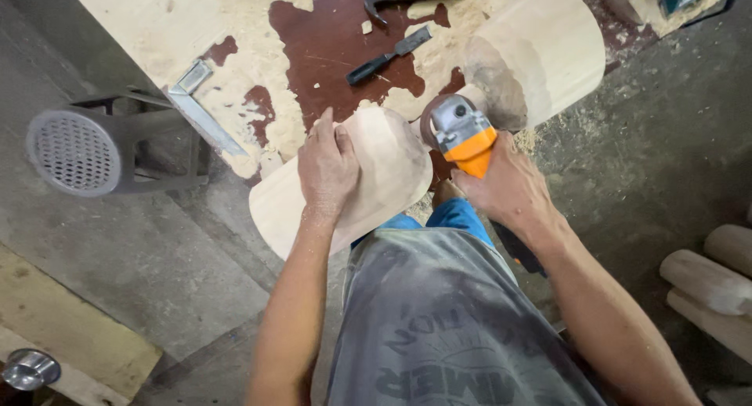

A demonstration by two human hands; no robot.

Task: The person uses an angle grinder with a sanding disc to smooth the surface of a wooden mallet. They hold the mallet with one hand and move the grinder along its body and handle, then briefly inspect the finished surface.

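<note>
Left hand point(327, 167) — pale (smooth) wood piece point(368, 179)

angle grinder point(464, 135) showing orange body, grey metal head | carved wooden piece point(376, 179) showing pale cream | wooden cylinder point(540, 49) showing pale tan, darker grey-brown at hollowed end | workbench point(329, 38) showing dark red-brown under beige sawdust | chisel point(388, 56) showing black handle | T-shirt point(439, 320) showing dusty grey with faded dark print

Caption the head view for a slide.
Left hand steadies a pale wooden workpiece while right hand holds an orange angle grinder against it.
</note>
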